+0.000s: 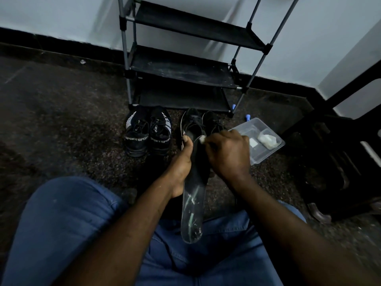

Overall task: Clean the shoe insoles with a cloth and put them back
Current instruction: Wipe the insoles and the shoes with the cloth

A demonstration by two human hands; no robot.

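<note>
One insole [192,213] in left hand [181,166], one cloth [202,139] in right hand [228,153]; four shoes [137,131].

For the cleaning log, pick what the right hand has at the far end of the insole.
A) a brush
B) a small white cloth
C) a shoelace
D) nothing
B: the right hand pinches a small white cloth against the far end of the insole, which the left hand grips by its edge.
</note>
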